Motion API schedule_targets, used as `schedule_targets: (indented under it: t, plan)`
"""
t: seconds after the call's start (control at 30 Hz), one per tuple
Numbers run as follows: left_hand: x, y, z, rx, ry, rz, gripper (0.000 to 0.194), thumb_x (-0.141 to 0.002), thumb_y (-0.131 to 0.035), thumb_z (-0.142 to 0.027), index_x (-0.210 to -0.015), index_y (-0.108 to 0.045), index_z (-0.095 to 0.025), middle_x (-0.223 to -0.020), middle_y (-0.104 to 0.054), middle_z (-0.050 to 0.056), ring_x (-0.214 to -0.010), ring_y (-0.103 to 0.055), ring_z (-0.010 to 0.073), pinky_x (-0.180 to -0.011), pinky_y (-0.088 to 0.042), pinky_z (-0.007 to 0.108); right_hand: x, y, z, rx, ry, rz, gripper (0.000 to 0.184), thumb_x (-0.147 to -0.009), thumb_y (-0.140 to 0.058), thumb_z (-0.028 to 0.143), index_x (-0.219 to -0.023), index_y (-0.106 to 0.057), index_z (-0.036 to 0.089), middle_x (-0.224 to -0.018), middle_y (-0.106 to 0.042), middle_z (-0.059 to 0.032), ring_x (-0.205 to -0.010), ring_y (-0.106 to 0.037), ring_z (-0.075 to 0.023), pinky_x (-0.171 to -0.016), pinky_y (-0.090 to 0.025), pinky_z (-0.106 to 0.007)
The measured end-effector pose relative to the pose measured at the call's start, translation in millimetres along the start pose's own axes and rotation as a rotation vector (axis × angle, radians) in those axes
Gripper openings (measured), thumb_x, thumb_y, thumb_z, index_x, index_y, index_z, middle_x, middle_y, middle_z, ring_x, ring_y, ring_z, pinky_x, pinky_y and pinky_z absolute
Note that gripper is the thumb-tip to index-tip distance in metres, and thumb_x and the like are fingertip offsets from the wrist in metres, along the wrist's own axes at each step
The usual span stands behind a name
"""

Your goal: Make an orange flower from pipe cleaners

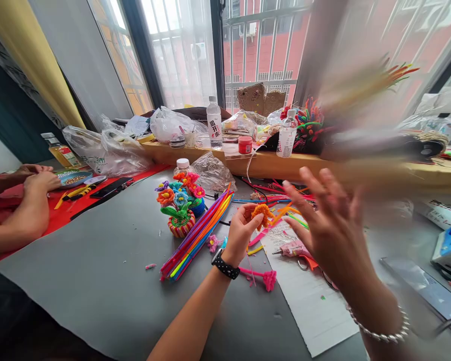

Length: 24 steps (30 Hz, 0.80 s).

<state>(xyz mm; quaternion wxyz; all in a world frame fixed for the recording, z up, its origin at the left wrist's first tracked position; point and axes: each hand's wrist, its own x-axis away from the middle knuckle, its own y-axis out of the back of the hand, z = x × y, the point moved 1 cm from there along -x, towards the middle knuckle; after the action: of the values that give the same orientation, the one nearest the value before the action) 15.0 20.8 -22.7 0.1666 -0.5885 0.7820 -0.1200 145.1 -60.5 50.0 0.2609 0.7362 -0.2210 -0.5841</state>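
— Grey table [108, 260], buried in craft bits on the far side. So what were the hands doing up close?

— Right hand [328, 230] was up in the air, wide, fingers spread and kinda blurry, with a bead bracelet [383, 328] on the wrist. Left hand [244, 233], the one with the watch [225, 265], had thumb and fingers pinched on an orange flower [263, 210], just above the table.

— Cute. And under them?

— White sheet [311, 321] on the table below the right hand, with a pink glue gun [293, 248] and scissors [304, 261] on it. Pink flower [269, 281] lay just beside the sheet.

— What about off to the left?

— Bundle of pipe cleaners [199, 238], purple through blue, and next to it a striped pot [182, 228] of fuzzy flowers. Way over left, someone else's hands [41, 179] were near a bowl [65, 175] of beads on a red mat [62, 215].

— And the back?

— Wooden sill [173, 154], loaded: two water bottles, a red jar [244, 145] between them, a clear bag [169, 123]. Beyond the window bars [272, 47] stood a pink building [244, 65].
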Motion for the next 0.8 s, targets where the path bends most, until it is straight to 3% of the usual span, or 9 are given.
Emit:
schedule_targets:
  t: [0.07,0.13,0.23,0.3,0.37,0.47,0.8]
  plan:
    - [3,-2.4,-1,0.029,0.016,0.050,0.030,-0.066,-0.065,-0.022,-0.094,-0.057,-0.017,-0.088,-0.062,0.004,-0.072,-0.056,0.0110,-0.064,-0.043,0.022,1,-8,7,-0.043,0.029,0.018,0.028,-0.084,-0.043,0.028,-0.109,-0.055,0.023,-0.122,-0.051,-0.0070,-0.117,-0.038,-0.0285,-0.098,-0.008,-0.061]
    - [4,-3.5,-3,0.062,0.045,0.090,0.035,-0.066,-0.064,-0.022,-0.100,-0.058,-0.018,-0.090,-0.062,0.004,-0.075,-0.056,0.0117,-0.066,-0.042,0.022,2,-13,9,-0.093,0.032,0.048,0.022,-0.085,-0.042,0.026,-0.095,-0.061,0.021,-0.102,-0.063,-0.0045,-0.101,-0.051,-0.0234,-0.100,-0.010,-0.058]
    - [5,-3.1,-5,0.077,0.069,0.100,0.031,-0.066,-0.063,-0.020,-0.097,-0.062,-0.018,-0.090,-0.063,0.004,-0.075,-0.057,0.0127,-0.065,-0.042,0.022,2,-16,5,-0.156,0.022,0.142,0.018,-0.083,-0.047,0.024,-0.082,-0.064,0.021,-0.076,-0.064,-0.0007,-0.075,-0.055,-0.0171,-0.097,-0.021,-0.050]
    - [5,-2.1,-6,0.088,0.083,0.085,0.026,-0.065,-0.064,-0.019,-0.091,-0.063,-0.018,-0.087,-0.064,0.003,-0.075,-0.057,0.0128,-0.065,-0.042,0.022,2,-16,2,-0.194,0.035,0.222,0.016,-0.081,-0.050,0.022,-0.075,-0.064,0.020,-0.069,-0.060,-0.0002,-0.068,-0.051,-0.0152,-0.089,-0.031,-0.042]
    - [4,-0.7,-8,0.115,0.093,0.060,0.024,-0.064,-0.065,-0.018,-0.088,-0.064,-0.018,-0.084,-0.064,0.003,-0.074,-0.058,0.0127,-0.066,-0.043,0.022,2,-16,1,-0.215,0.051,0.287,0.016,-0.080,-0.051,0.020,-0.071,-0.064,0.018,-0.067,-0.057,-0.0014,-0.066,-0.049,-0.0151,-0.077,-0.037,-0.034]
    - [3,1.9,-11,0.190,0.110,0.040,0.024,-0.063,-0.066,-0.017,-0.087,-0.062,-0.017,-0.084,-0.064,0.003,-0.075,-0.058,0.0129,-0.066,-0.043,0.022,3,-19,1,-0.164,0.058,0.342,0.017,-0.080,-0.050,0.017,-0.069,-0.063,0.016,-0.069,-0.056,-0.0038,-0.069,-0.048,-0.0168,-0.066,-0.035,-0.029]
    - [3,2.2,-10,0.264,0.271,0.098,0.024,-0.062,-0.067,-0.013,-0.086,-0.061,-0.016,-0.092,-0.066,0.004,-0.084,-0.060,0.0142,-0.074,-0.045,0.024,4,-20,-15,-0.046,-0.098,0.294,0.017,-0.081,-0.048,0.019,-0.073,-0.063,0.016,-0.072,-0.057,-0.0052,-0.073,-0.048,-0.0192,-0.068,-0.032,-0.031]
